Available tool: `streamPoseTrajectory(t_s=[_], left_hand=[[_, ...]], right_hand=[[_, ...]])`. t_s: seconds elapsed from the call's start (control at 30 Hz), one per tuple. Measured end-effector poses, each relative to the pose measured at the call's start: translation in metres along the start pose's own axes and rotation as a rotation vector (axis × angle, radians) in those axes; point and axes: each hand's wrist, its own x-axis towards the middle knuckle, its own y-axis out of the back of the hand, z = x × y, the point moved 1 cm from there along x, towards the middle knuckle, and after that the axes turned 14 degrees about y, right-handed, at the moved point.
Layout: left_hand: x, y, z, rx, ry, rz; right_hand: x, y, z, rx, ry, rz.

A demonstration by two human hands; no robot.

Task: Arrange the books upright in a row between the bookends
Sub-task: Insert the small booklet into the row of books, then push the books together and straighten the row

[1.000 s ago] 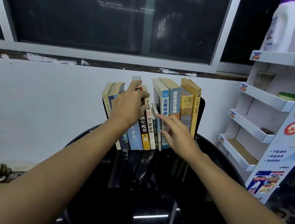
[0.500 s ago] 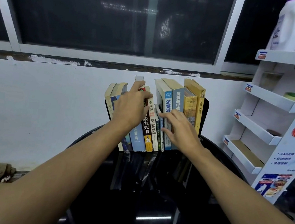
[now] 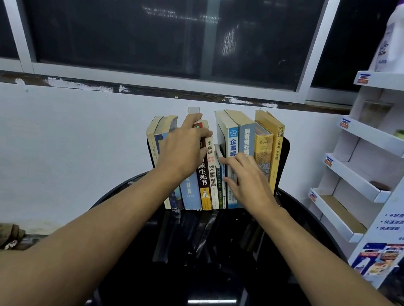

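Fingers of my left hand are clamping the top of the dark-spined book. My right hand, fingers straight, is pressing the short thin books beside it. The row is standing on the glossy surface and leaning left. I'm judging a slipping base is risking a collapse. I'm counting roughly twelve books and two bookends.
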Motion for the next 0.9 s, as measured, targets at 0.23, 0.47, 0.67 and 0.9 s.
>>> streamPoseTrajectory(t_s=[0.23,0.47,0.67,0.9], left_hand=[[-0.011,0.003,-0.002,-0.116,-0.043,-0.041],[-0.075,-0.008,-0.027,-0.399,-0.121,0.055],[-0.106,-0.025,-0.048,-0.354,-0.029,0.056],[-0.104,-0.039,-0.054,-0.343,0.075,0.031]], right_hand=[[-0.006,0.01,-0.001,-0.005,0.036,-0.068],[-0.003,0.044,-0.004,0.005,0.202,-0.076],[0.035,0.067,-0.013,0.013,0.382,-0.107],[0.096,0.067,-0.029,-0.011,0.606,-0.156]])
